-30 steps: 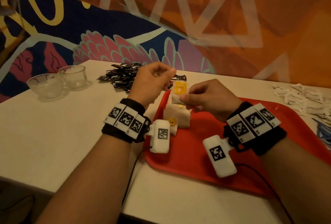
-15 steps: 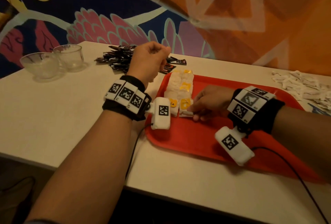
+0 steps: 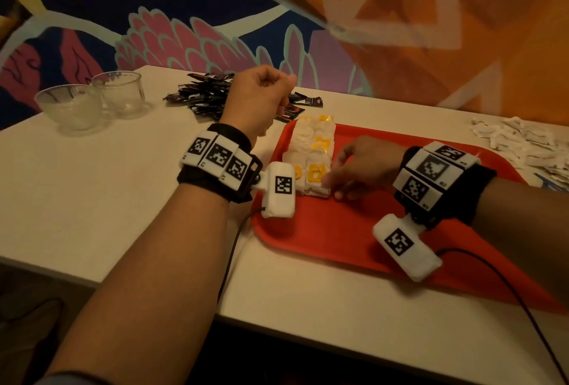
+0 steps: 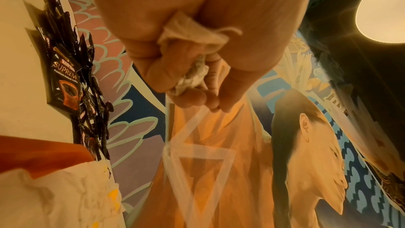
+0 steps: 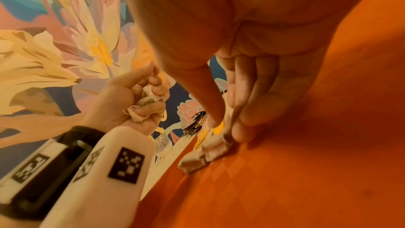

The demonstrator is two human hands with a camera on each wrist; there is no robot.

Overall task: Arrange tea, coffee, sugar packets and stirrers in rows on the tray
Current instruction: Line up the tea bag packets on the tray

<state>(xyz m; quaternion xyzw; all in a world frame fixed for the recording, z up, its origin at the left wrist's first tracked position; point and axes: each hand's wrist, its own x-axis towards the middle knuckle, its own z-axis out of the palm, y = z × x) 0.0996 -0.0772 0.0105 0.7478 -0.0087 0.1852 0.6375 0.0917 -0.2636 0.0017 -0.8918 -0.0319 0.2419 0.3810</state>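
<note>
Two rows of white tea bags [image 3: 311, 144] with yellow tags lie at the left end of the red tray [image 3: 338, 230]. My right hand [image 3: 332, 187] is low on the tray and pinches the nearest tea bag [image 5: 206, 153] of the right row between thumb and fingers. My left hand [image 3: 261, 92] is raised over the tray's far left corner, its fist gripping a bunch of crumpled tea bags [image 4: 192, 30]. Black coffee packets [image 3: 203, 95] are heaped behind it on the table. White sugar packets [image 3: 523, 141] lie at the far right.
Two glass bowls [image 3: 69, 104] [image 3: 120, 92] stand at the table's far left. Something blue [image 3: 554, 184] shows at the right edge beside the tray. A painted wall runs close behind the table. Wrist-camera cables trail over the near table edge.
My right hand has come down from above the tray, bringing its tea bag to the near end of the right row. The left hand stays raised in a fist.
</note>
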